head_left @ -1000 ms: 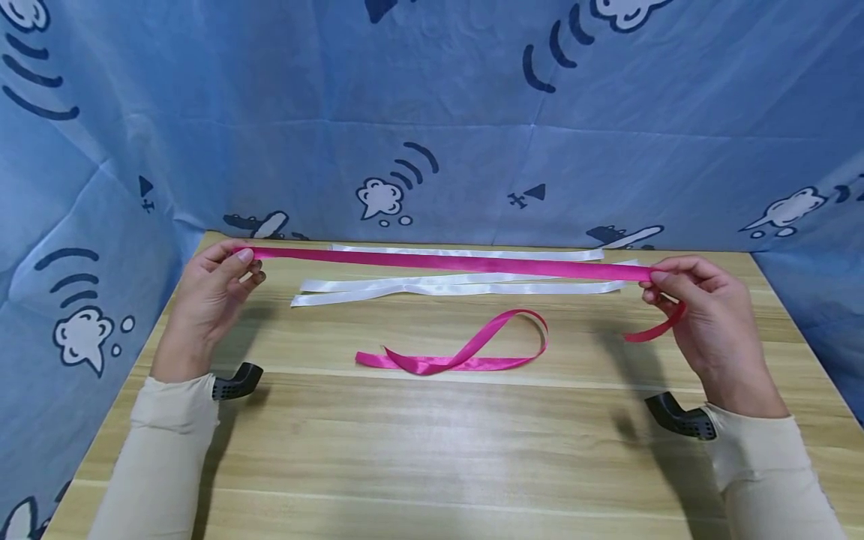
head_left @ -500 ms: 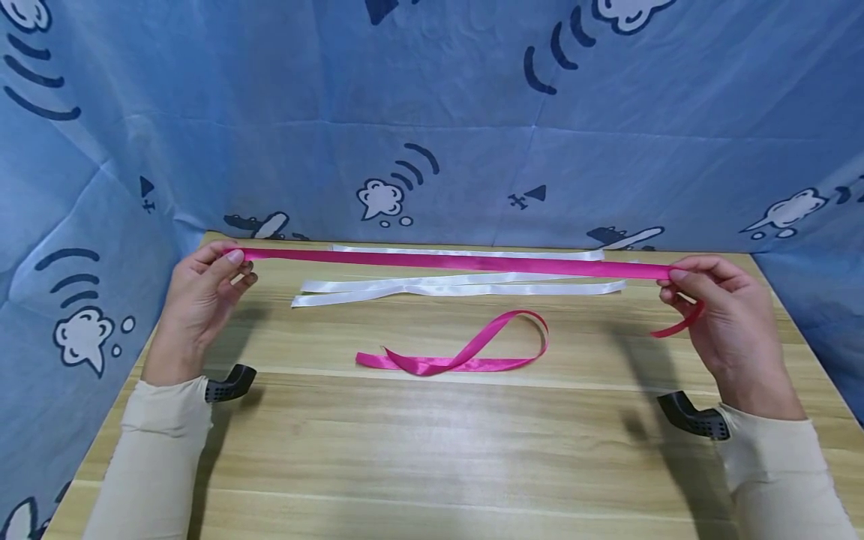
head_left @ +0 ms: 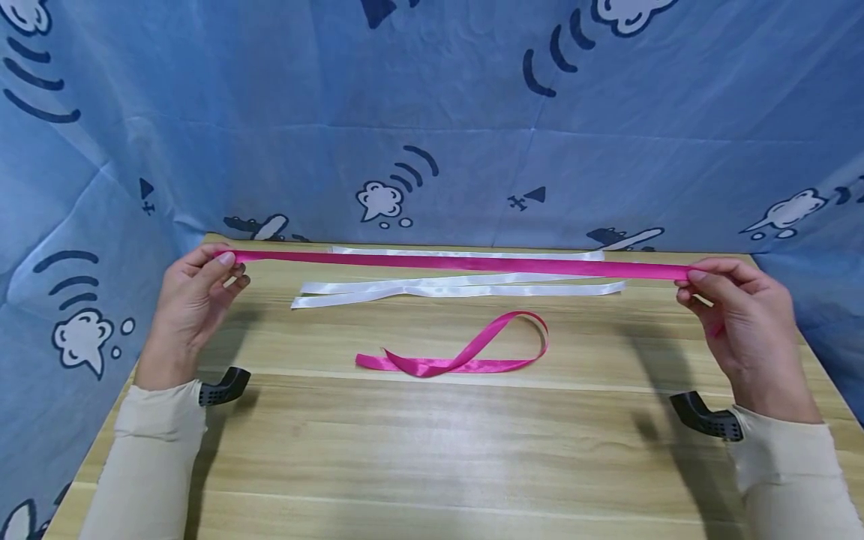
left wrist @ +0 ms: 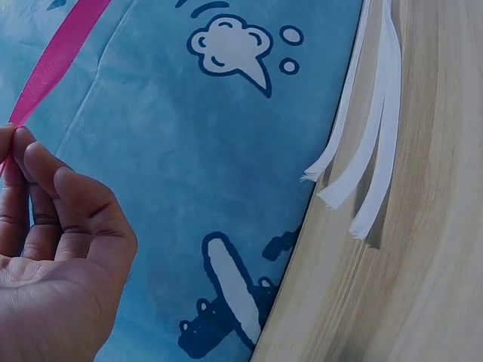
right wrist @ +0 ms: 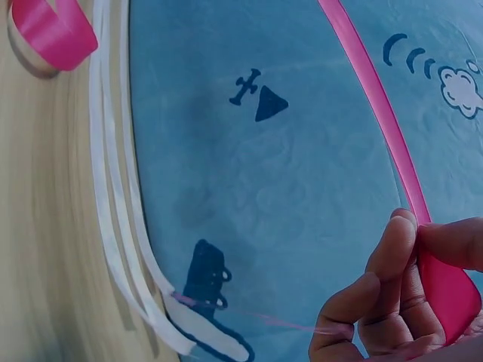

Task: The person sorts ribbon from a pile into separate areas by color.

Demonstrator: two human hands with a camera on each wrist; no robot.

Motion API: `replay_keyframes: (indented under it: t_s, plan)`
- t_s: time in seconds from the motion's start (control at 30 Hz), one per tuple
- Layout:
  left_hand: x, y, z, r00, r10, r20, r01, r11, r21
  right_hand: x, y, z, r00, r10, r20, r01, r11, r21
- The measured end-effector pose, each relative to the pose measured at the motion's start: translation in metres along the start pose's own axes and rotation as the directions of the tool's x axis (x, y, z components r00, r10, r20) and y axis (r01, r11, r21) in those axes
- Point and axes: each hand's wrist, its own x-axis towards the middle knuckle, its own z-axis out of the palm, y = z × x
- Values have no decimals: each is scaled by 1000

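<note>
A pink satin ribbon [head_left: 459, 264] is stretched nearly straight between my two hands, held up above the table. My left hand [head_left: 196, 311] pinches its left end between thumb and fingertips. At the other side my right hand [head_left: 756, 330] pinches it too, and in the right wrist view a slack stretch of ribbon [right wrist: 447, 298] runs down behind the thumb into the palm. Below the stretched ribbon lies a second pink ribbon [head_left: 486, 365], looped over itself on the wood. White ribbons [head_left: 378, 287] lie side to side behind it, partly covered in the head view by the held ribbon.
The wooden table [head_left: 432, 457] ends at the back and left against a blue printed cloth [head_left: 445, 90]. In the left wrist view, three white ribbon ends [left wrist: 364, 222] lie near the table's back edge. A black wrist mount [head_left: 705, 418] juts inward from the right sleeve.
Both hands have moved apart, the right one farther, so a longer stretch of ribbon spans between them. The tail hanging from my right hand has drawn in. The ribbons on the table stay put.
</note>
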Motion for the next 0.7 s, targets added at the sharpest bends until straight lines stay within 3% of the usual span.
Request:
replay_keyframes:
  t_s: [0.47,0.7]
  plan:
    - [-1,0,-5,1000,-6,-15,6,1000,5,2,0,-12,998,-19,-55,13,994,-108]
    - [0,2,-8,1000,15,-25,-16,1000,-15,4,-1,-18,1000,-10,-22,8,997,-82]
